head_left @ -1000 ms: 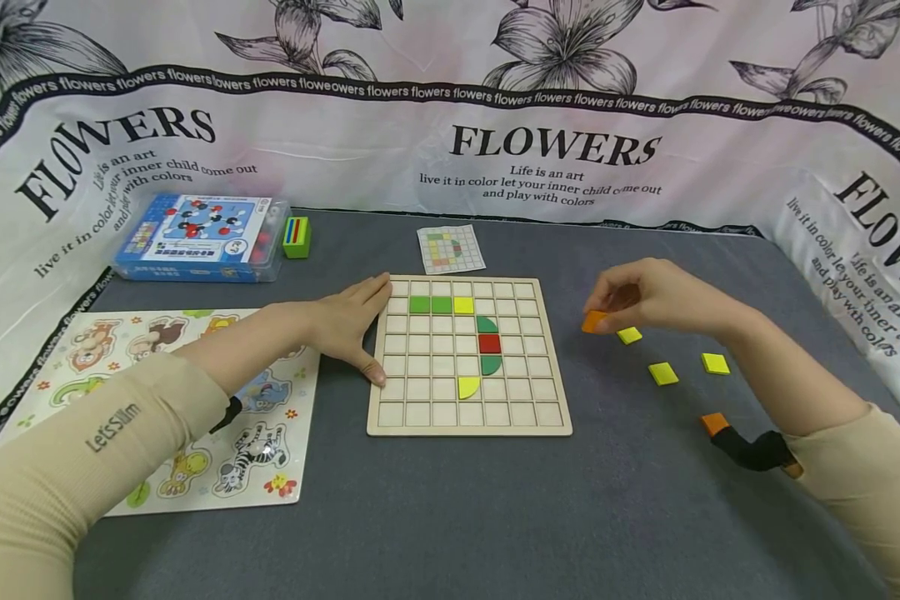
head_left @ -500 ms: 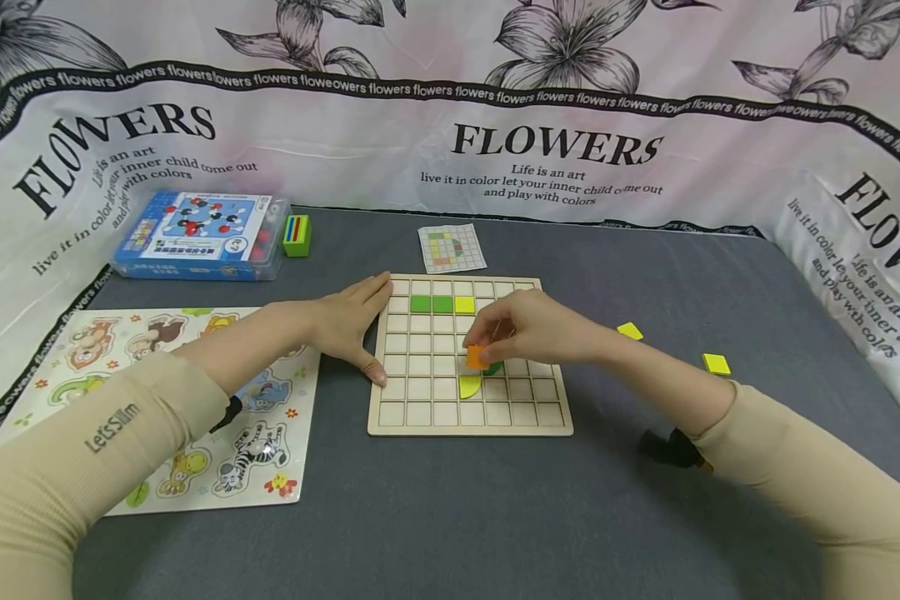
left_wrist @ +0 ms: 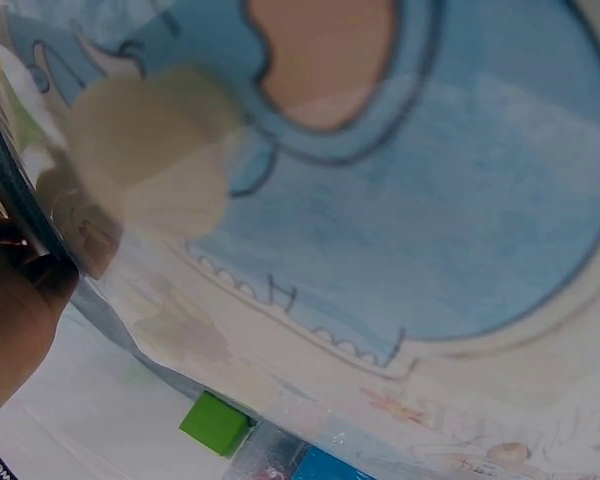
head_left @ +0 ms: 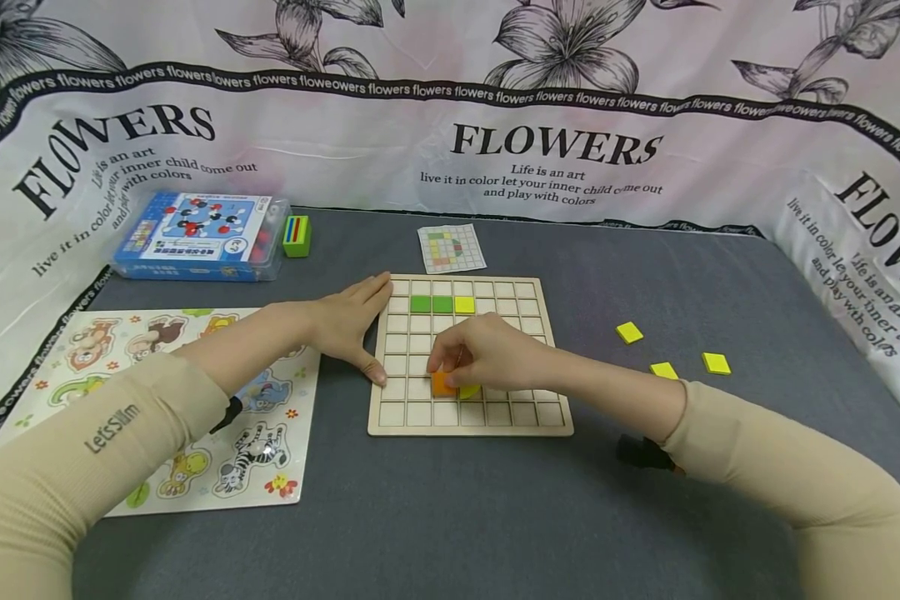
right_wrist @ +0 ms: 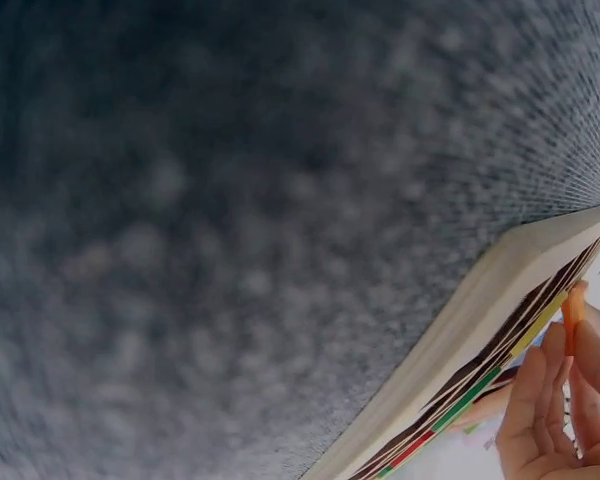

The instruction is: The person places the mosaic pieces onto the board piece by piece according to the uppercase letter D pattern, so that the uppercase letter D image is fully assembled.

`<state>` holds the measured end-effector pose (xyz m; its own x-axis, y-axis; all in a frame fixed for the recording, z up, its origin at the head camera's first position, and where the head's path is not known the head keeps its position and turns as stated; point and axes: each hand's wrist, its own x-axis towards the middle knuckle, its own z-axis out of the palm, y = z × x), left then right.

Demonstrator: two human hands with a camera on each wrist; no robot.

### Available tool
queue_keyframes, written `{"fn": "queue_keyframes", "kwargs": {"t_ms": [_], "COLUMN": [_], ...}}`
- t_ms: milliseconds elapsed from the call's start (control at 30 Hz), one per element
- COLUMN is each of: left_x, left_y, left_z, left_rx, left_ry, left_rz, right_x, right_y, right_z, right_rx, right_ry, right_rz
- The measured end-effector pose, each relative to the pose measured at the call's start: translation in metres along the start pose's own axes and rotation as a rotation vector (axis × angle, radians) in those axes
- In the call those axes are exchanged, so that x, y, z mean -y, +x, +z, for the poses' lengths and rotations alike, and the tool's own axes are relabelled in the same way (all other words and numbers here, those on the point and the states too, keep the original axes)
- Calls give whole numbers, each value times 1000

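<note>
Head view has both hands at a gridded wooden board [head_left: 468, 432] on the dark grey surface [head_left: 450, 517]. Left hand [head_left: 348, 325] rests along the board's left edge, fingers pretty straight, thumb spread away from the rest. Right hand [head_left: 491, 354] is reaching over the board with an orange tile [head_left: 442, 385] pinched between thumb and fingers, right beside a yellow rounded piece [head_left: 468, 392] in the second row from the near edge. Can't tell if the tile is fully seated in a square. Near the far edge, two green tiles [head_left: 431, 304] and a yellow tile [head_left: 464, 305] sit in a row. Loose yellow tiles [head_left: 629, 332] lie off to the right, one partly behind the sleeve [head_left: 765, 450]. Past the board there's a small pattern card [head_left: 452, 249], and over on the left an animal picture board [head_left: 296, 450], a blue box [head_left: 202, 237] and a green block [head_left: 297, 237]. Left wrist view is mostly a big blue animal figure [left_wrist: 480, 220], with the left hand dark at the edge, so finger detail is murky there. Right wrist view is mainly blurry surface, but low on the right you can see the orange tile edge-on, clamped in the fingertips, plus a red piece [right_wrist: 412, 449] and a green piece [right_wrist: 467, 401] on the board.
</note>
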<state>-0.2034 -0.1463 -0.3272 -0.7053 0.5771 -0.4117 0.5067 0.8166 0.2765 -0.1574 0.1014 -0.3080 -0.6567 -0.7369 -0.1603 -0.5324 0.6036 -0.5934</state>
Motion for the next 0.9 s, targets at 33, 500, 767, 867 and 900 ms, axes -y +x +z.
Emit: {"fn": "queue_keyframes", "kwargs": {"t_ms": [33, 500, 767, 867, 900], "left_x": [0, 0, 1, 1, 0], "left_y": [0, 0, 1, 1, 1], "left_z": [0, 0, 1, 1, 1], "left_rx": [1, -3, -4, -5, -5], "left_ry": [0, 0, -2, -3, -2], "left_rz": [-2, 2, 5, 2, 1], "right_x": [0, -3, -2, -1, -1], "right_y": [0, 3, 2, 1, 1], "right_z": [1, 8, 10, 9, 8], "right_rx": [0, -22, -27, -35, -41], "right_ry": [3, -4, -21, -31, -36], "right_rz": [0, 23, 4, -18, -21]}}
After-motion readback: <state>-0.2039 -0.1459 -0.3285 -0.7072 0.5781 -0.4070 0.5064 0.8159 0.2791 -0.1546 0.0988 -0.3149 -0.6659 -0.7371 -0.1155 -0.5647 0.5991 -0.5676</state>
